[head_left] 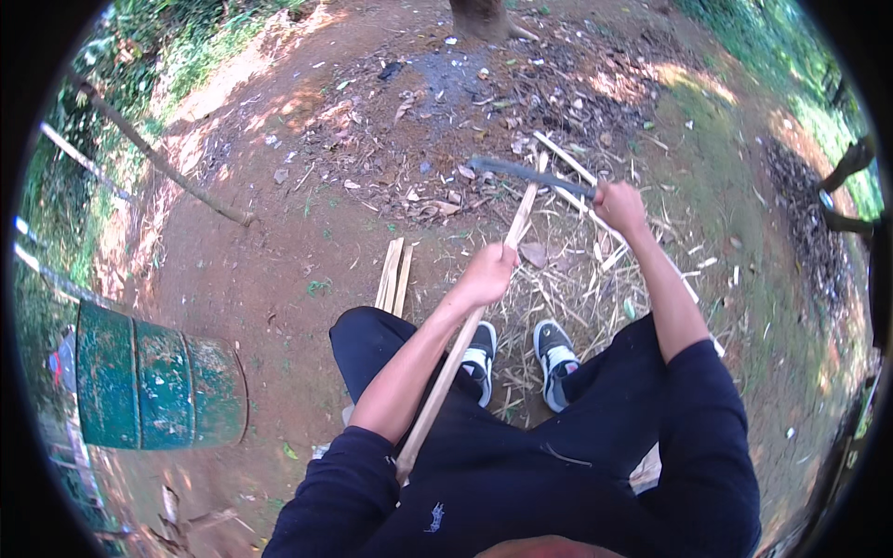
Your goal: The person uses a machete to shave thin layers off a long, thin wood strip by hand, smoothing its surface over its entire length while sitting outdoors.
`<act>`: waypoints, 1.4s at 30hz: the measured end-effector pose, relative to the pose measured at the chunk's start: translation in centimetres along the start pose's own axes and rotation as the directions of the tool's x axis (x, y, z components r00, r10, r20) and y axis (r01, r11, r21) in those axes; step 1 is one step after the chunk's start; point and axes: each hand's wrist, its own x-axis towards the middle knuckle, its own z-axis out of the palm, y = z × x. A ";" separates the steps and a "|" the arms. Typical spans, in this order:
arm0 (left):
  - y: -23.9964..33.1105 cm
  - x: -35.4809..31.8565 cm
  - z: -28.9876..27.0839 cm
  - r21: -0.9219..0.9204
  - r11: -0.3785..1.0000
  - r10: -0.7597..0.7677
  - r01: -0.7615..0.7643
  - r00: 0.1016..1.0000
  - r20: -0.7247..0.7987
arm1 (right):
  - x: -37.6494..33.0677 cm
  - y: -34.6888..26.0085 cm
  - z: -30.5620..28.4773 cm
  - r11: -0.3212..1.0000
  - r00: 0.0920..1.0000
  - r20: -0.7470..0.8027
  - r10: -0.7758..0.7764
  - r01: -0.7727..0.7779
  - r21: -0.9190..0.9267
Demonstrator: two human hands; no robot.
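My left hand (490, 274) is closed round a long, pale strip of split wood or bamboo (439, 395). The strip slants from beside my left upper arm, across my left thigh, to a far end beyond my feet. In my right hand (620, 206) is the handle of a machete (530, 171). Its long dark blade, slightly bent at the tip, points left and crosses the far end of the strip. Whether the edge touches the wood I cannot tell. Beyond the blade, another pale strip (566, 158) lies on the ground.
Several cut strips (391, 274) lie beside my left knee. Thin shavings (544, 293) litter the soil around my shoes (555, 363). A green metal drum (158, 381) stands at the left, near a slanting pole (167, 163). A tree trunk (479, 19) rises at the far side.
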 end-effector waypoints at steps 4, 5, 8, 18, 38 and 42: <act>-2.4 -0.1 -0.4 -0.065 0.995 -0.071 0.071 0.997 0.000 | -1.3 -4.1 0.6 1.000 1.000 -0.015 -0.023 0.023 -0.007; -2.2 -0.7 -1.0 -0.070 0.995 -0.066 0.067 0.998 0.005 | -1.6 -6.4 -0.1 0.995 0.997 -0.013 -0.077 0.078 0.056; -0.8 -2.0 -0.7 -0.021 1.000 0.020 -0.020 1.000 -0.007 | -1.4 -6.7 1.3 0.936 0.940 -0.143 -0.311 0.329 0.125; 1.0 -1.4 -2.9 -0.415 0.902 -0.068 0.119 0.988 0.136 | 1.1 10.7 8.2 -0.272 0.331 0.510 0.794 -0.556 0.786; -1.2 0.1 -2.3 -0.566 0.811 -0.028 0.149 0.976 0.217 | -1.0 -11.0 -3.0 -0.395 0.776 0.630 -0.020 -0.585 0.708; 0.8 -0.9 -2.0 -0.429 0.893 -0.051 0.136 0.978 0.205 | -1.3 -11.0 -3.6 -0.458 0.805 0.589 -0.070 -0.550 0.698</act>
